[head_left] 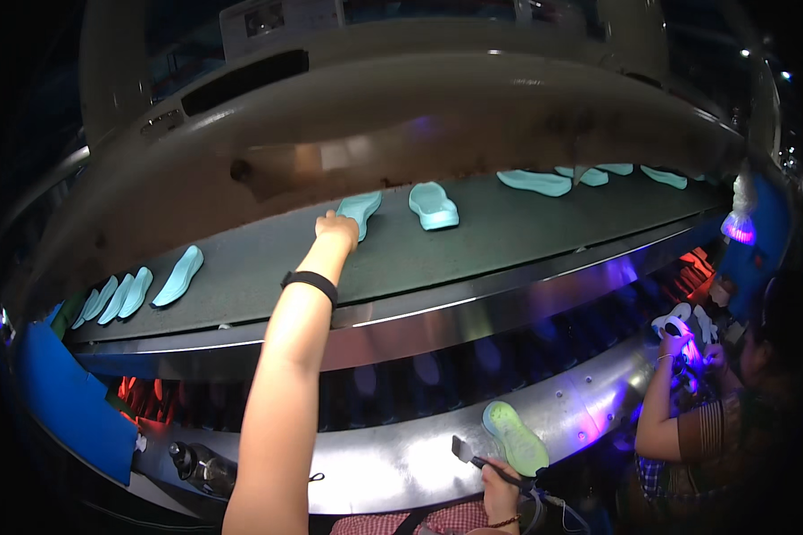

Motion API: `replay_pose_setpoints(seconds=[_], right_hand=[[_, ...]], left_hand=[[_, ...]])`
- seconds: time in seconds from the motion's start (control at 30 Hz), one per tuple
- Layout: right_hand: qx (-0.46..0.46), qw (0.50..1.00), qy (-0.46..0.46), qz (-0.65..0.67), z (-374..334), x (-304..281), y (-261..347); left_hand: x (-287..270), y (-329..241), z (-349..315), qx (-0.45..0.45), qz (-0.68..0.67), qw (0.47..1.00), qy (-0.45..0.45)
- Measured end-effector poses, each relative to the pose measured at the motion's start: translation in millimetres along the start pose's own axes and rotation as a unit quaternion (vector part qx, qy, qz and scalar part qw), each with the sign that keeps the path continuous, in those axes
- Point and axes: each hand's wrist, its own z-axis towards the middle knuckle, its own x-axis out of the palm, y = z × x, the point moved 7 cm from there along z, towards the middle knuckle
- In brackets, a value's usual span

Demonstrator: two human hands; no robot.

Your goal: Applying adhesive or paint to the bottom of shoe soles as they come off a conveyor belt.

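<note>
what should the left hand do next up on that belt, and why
Probably close the left hand on the pale blue sole and draw it back: the fingers already touch its near end, while the right hand holds a brush by a green sole.

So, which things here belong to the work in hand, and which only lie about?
In hand:
- left hand on a turquoise sole on the conveyor belt
- right hand with a brush
- green sole

Lying about:
- dark bottle
- other soles
- co-worker's hand
</note>
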Motion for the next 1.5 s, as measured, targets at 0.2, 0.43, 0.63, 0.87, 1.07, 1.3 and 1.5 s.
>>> replay_pose_setpoints(seconds=[0.2,0.43,0.63,0.87,1.07,1.3,1.5], right_hand=[[-0.043,0.996,0.055,0.053,2.2,6.6,20.3],[-0.056,0.995,0.079,0.04,-6.3,26.7,24.8],[-0.052,0.997,0.036,0.033,-15.1,28.5,23.4],[-0.007,0.996,0.089,0.012,-33.0,69.7,5.5],[0.012,0.937,0.288,-0.196,-52.8,145.7,-20.2],[-0.195,0.86,0.299,-0.363,-58.8,188.3,-9.5],[-0.227,0.695,0.499,-0.465,-112.6,187.7,0.9]], left_hand=[[-11.2,23.9,-120.3,0.161,-0.108,0.967,-0.166],[107.7,62.9,-258.5,0.011,-0.891,0.338,-0.303],[188.6,14.9,-306.2,0.191,-0.952,0.218,0.095],[282.5,-74.0,-358.5,0.106,-0.939,0.035,0.325],[277.7,-89.3,-367.3,0.09,-0.935,-0.102,0.328],[295.4,-105.6,-362.4,-0.052,-0.959,-0.039,0.275],[310.0,-61.8,-337.6,-0.077,-0.982,0.049,0.165]])
